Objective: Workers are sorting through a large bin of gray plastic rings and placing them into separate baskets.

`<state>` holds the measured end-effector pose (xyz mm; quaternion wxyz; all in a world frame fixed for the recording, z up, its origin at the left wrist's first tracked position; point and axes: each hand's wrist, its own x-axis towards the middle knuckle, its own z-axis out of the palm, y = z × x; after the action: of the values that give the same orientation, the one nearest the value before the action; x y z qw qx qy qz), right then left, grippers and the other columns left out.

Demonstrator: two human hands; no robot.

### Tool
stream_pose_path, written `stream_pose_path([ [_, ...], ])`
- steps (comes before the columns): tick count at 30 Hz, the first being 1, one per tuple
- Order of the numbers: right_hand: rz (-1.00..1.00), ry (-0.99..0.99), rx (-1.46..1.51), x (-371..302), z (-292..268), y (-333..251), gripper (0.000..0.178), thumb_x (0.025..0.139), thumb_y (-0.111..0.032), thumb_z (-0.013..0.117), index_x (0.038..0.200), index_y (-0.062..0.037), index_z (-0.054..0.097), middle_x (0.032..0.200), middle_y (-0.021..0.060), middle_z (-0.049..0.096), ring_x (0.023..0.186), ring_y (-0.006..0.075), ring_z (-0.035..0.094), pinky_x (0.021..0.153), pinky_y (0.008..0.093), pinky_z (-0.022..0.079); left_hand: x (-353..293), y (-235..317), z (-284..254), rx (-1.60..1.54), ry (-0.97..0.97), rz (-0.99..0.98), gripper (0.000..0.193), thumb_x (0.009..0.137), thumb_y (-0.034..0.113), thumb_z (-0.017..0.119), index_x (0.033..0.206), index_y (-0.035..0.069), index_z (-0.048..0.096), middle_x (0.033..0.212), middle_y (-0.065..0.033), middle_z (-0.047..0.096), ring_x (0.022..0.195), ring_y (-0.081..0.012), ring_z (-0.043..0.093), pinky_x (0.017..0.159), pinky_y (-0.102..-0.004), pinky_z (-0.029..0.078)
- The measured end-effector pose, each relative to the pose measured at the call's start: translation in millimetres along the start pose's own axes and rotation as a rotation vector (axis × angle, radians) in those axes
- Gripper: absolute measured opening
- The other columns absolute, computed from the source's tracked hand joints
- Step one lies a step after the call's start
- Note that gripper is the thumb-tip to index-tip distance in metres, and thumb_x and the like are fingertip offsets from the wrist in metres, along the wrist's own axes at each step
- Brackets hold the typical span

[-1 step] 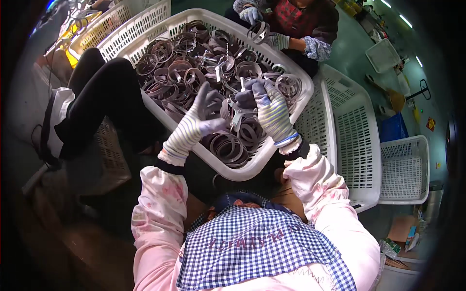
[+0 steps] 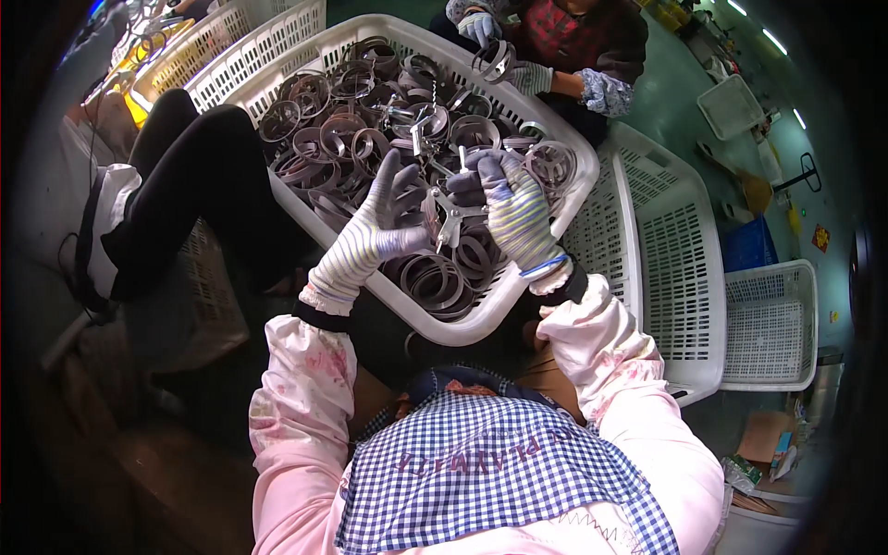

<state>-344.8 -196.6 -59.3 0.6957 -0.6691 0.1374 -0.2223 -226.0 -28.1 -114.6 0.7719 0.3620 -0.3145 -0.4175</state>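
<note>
My left hand (image 2: 363, 239), in a striped glove with dark fingers, is held with its fingers apart and nothing in it. Its thumb points toward a silver, three-armed metal piece (image 2: 451, 218). My right hand (image 2: 520, 215), gloved alike, is closed on that piece; a thin pale rod stands up beside its fingertips. Below and around both hands lie many dark flat rings (image 2: 435, 282), heaped in a white slotted plastic crate (image 2: 458, 330). Another silver metal fitting (image 2: 418, 139) and a chain (image 2: 434, 95) show just beyond my hands.
Across the crate, a person's gloved hand (image 2: 529, 78) holds several rings. To the left are another person's dark-trousered legs (image 2: 199, 166). White crates (image 2: 683, 268) stand at the right, with a blue bin (image 2: 747, 244) behind. More crates (image 2: 264, 55) stand at the far left.
The silver piece has turned slightly in my right hand. My left hand has shifted a little, its fingers still apart.
</note>
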Motion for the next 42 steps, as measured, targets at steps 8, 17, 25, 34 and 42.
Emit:
stream_pose_path([
  [8,0.071,0.107,-0.166,28,30,21,0.025,0.107,-0.027,0.046,0.113,-0.0052,0.058,0.089,0.0068,0.07,0.07,0.0106,0.067,0.06,0.0227,0.055,-2,-15,22,0.647,0.185,0.391,0.145,0.059,0.021,0.097,0.161,0.022,-0.006,0.158,-0.0141,0.025,0.142,-0.0286,0.035,0.111,-0.0438,0.035],
  [17,0.236,-0.444,-1.105,-8,-19,84,0.076,0.089,-0.068,0.057,0.131,-0.0043,0.058,0.12,0.0206,0.066,0.111,0.0403,0.063,0.098,0.0442,0.049,5,33,5,0.136,0.63,0.194,0.095,0.073,-0.002,0.084,0.148,0.008,0.028,0.126,-0.0133,0.051,0.104,-0.0211,0.062,0.08,-0.0331,0.062],
  [25,0.262,-0.18,-0.785,-19,-36,102,0.033,0.094,-0.036,0.067,0.101,-0.0036,0.069,0.079,0.0132,0.069,0.071,0.0248,0.065,0.073,0.036,0.052,0,16,10,0.451,0.533,0.183,0.099,0.061,0.01,0.094,0.144,0.008,0.041,0.121,-0.0062,0.051,0.11,-0.0173,0.054,0.097,-0.0317,0.049],
  [34,-0.329,0.209,-0.719,19,-56,26,0.02,0.1,-0.018,0.059,0.11,-0.0019,0.065,0.094,0.0165,0.07,0.084,0.0299,0.067,0.078,0.0384,0.054,5,2,18,1.066,0.267,0.354,0.082,0.055,0.019,0.089,0.128,0.007,0.053,0.121,-0.0152,0.058,0.111,-0.0344,0.056,0.099,-0.0437,0.046],
  [42,-0.422,-0.085,-0.763,-24,4,-14,0.034,0.095,-0.014,0.062,0.128,-0.0062,0.061,0.112,0.0202,0.068,0.092,0.0355,0.069,0.077,0.0414,0.055,3,0,17,1.386,0.26,0.336,0.088,0.056,0.023,0.089,0.133,0.005,0.051,0.115,-0.0164,0.062,0.109,-0.0369,0.057,0.099,-0.0464,0.043],
])
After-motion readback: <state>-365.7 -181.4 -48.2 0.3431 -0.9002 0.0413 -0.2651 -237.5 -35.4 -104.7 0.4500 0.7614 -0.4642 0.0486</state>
